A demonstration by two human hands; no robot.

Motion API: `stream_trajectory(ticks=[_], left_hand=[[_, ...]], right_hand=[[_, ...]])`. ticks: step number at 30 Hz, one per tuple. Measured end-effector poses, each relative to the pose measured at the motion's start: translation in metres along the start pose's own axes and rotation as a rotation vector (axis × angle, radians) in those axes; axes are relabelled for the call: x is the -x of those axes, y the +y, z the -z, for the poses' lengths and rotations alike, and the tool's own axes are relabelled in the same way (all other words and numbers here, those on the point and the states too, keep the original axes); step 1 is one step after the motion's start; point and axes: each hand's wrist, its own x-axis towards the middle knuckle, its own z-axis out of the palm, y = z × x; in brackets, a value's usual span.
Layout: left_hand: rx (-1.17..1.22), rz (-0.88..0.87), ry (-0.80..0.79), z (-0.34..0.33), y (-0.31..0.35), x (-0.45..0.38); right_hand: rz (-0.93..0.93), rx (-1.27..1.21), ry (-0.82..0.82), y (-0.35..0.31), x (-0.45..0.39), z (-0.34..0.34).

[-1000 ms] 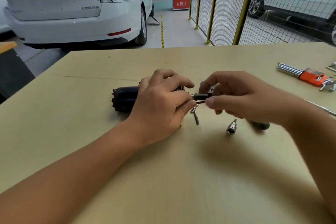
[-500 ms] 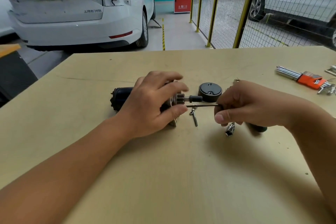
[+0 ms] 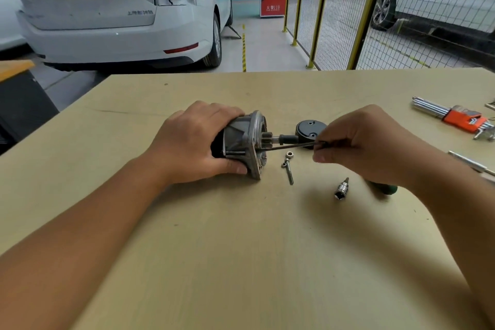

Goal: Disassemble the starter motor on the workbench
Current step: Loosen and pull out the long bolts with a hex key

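Left of centre, the left hand (image 3: 192, 142) wraps its curled fingers around the starter motor (image 3: 241, 143), which lies on its side at mid-frame on the workbench (image 3: 241, 249). The unit is judged heavy and rigid; its cast flanged housing gives the surest hold (the pinion teeth less so). Just right of the flange, 1 long through-bolt (image 3: 292, 146) projects from it, its free end pinched in the closed fingertips of the right hand (image 3: 367, 147). It looks thin, stiff and easily dropped. The bench is bare tan board. White cars occupy the upper left and upper right, with yellow mesh fencing between.
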Motion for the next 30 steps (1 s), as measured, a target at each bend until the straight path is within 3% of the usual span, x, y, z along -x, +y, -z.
stream_trajectory(ticks=[2, 6, 11, 19, 22, 25, 30], left_hand=[[-0.053, 0.092, 0.024, -0.004, 0.003, -0.001], [-0.074, 0.233, 0.057, -0.009, 0.007, -0.007], [0.003, 0.198, 0.069, -0.008, 0.001, -0.008], [0.011, 0.083, 0.016, -0.002, -0.014, -0.003], [0.042, 0.089, -0.004, -0.003, -0.016, -0.003], [0.083, 0.109, -0.043, -0.005, -0.017, -0.005], [0.178, 0.128, -0.097, -0.007, -0.018, -0.009]], right_hand=[[0.022, 0.026, 0.081, 0.003, -0.003, -0.005], [-0.249, -0.248, 0.106, 0.006, -0.005, -0.013], [-0.541, -0.866, 0.149, -0.008, -0.008, -0.021], [-0.682, -1.131, 0.006, -0.016, -0.008, -0.022], [-0.683, -1.134, 0.07, -0.021, -0.009, -0.025], [-0.568, -1.041, 0.159, -0.028, -0.006, -0.026], [-0.029, -0.285, 0.357, -0.039, 0.001, -0.027]])
